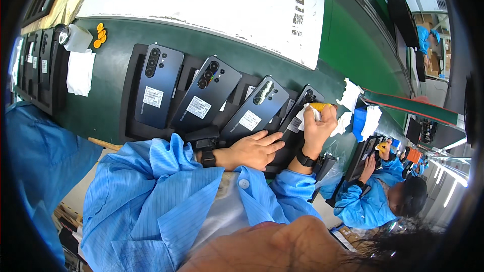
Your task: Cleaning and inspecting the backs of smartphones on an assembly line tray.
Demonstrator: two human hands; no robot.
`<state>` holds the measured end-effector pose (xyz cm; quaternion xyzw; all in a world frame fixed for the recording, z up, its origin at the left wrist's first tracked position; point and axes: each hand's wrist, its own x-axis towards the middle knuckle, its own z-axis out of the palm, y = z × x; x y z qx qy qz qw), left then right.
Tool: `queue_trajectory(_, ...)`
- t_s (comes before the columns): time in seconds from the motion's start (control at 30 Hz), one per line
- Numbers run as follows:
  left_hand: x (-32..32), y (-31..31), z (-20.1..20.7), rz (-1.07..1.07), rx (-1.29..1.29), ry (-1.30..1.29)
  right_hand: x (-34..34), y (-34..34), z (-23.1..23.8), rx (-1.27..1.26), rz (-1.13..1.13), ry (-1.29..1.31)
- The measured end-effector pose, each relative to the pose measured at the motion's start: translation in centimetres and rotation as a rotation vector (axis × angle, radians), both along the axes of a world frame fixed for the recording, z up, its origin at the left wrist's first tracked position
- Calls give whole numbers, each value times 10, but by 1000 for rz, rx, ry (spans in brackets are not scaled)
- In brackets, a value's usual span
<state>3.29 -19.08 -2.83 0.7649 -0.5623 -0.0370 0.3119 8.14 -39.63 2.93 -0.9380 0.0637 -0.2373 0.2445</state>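
Several dark blue smartphones lie face down in a black tray (130,90), each with a white label on its back. In order from the left are the first phone (162,73), the second phone (222,81), the third phone (272,103) and the fourth phone (291,116). My right hand (318,130), with yellow-orange covers on its fingertips, is closed on a white wipe (308,115) over the fourth phone, hiding part of it. My left hand (254,151) lies flat, fingers stretched, by the lower ends of the third and fourth phones.
White wipes (350,94) and a blue-and-white bundle (367,121) lie right of the tray. On the left are orange finger covers (100,35), a whitish bottle (78,39), stacked wipes (80,73) and another phone tray (43,65). A co-worker (373,196) works at the right.
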Motion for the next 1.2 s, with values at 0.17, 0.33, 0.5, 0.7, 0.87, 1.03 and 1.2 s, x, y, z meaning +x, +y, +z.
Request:
queue_trajectory(0.17,-1,-1,-2,-5,-12,12,1,8,4,22,74,-17)
queue_trajectory(0.33,0,-1,0,1,-23,12,2,8,1,26,88,-18)
queue_trajectory(0.5,2,0,2,-24,-5,43,3,10,4,40,62,-12)
queue_trajectory(0.7,8,4,9,-70,44,121,2,9,4,3,74,-16)
queue_trajectory(0.87,13,11,20,-107,90,113,-3,11,-3,-13,30,-28)
queue_trajectory(1.03,13,15,23,-116,61,72,-20,11,-8,-68,-35,-72)
queue_trajectory(1.2,16,13,25,-109,31,24,-45,6,-16,-127,-132,-26)
